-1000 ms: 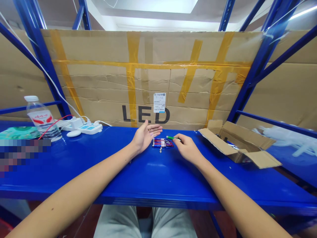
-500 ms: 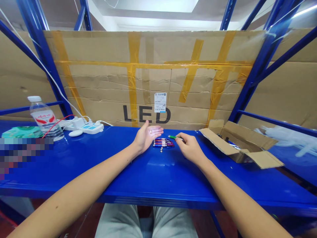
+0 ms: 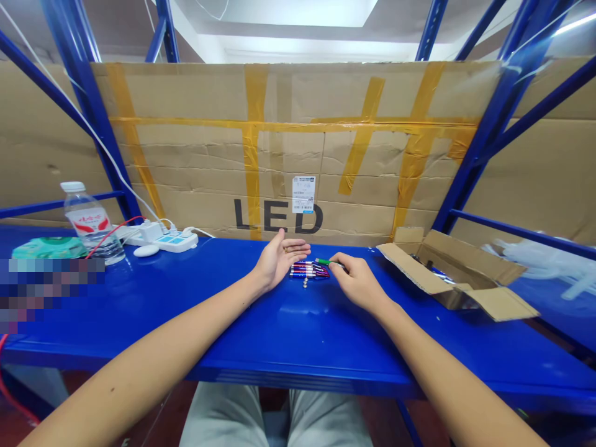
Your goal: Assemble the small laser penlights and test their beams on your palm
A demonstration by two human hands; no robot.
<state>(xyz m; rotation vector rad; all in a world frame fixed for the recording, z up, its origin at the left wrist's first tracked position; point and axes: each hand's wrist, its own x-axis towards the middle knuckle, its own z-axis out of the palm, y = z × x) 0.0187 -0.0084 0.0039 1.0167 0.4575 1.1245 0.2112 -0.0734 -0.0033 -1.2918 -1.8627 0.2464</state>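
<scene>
My left hand [image 3: 282,259] lies open, palm up, on the blue shelf just left of a small bundle of slim red, blue and silver tubes [image 3: 309,270]. Two or so small metal pieces [image 3: 305,283] sit just in front of the bundle. My right hand [image 3: 357,285] rests to the bundle's right, its fingers pinching a slim green-ended tool [image 3: 323,261]. The tool's tip points left, just above the far end of the bundle. Whether anything small lies on my left palm is too small to tell.
The blue steel shelf [image 3: 261,329] carries an open cardboard box [image 3: 451,279] at right and, at left, a water bottle [image 3: 90,225], a power strip [image 3: 174,241], a white oval object [image 3: 146,251] and a green packet [image 3: 49,248]. Taped cardboard with "LED" [image 3: 278,216] backs the shelf.
The whole view has drifted slightly, so everything sits a little further right and lower. My hands stay close to the tubes, and the right hand keeps its hold on the green-ended tool.
</scene>
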